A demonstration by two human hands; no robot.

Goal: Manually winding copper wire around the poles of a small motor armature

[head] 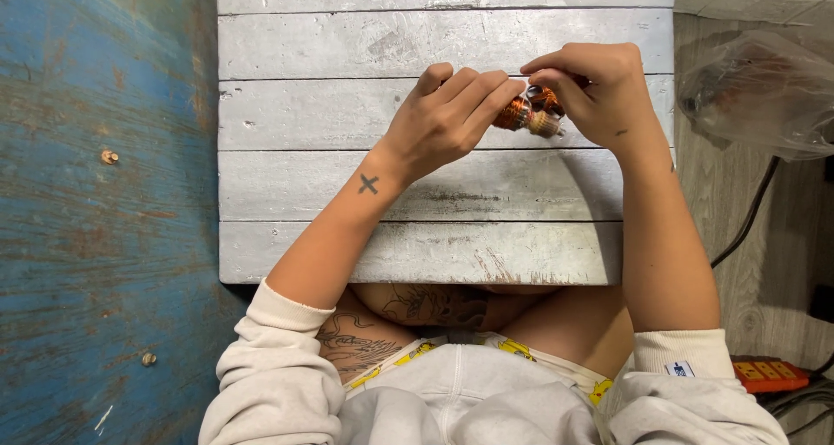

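Both grips close on one small copper-wound coil part [532, 111]: the left hand [443, 119] pinches its left end, the right hand [599, 89] its right, above the grey-painted wooden plank surface [347, 184], near the surface's right edge. Bare planks lie open leftward. A crumpled clear plastic bag [764, 93] sits just beyond that edge.

We cannot tell what the small copper-wound part [526, 112] is, since fingers cover most of it. The clear plastic bag [760, 93] at the right hides its blurred contents, and the orange power strip [770, 375] is partly cut off

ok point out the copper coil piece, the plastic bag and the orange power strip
copper coil piece [512, 112], head view, on its orange winding.
plastic bag [764, 98], head view, on its crumpled middle.
orange power strip [769, 375], head view, on its top face.
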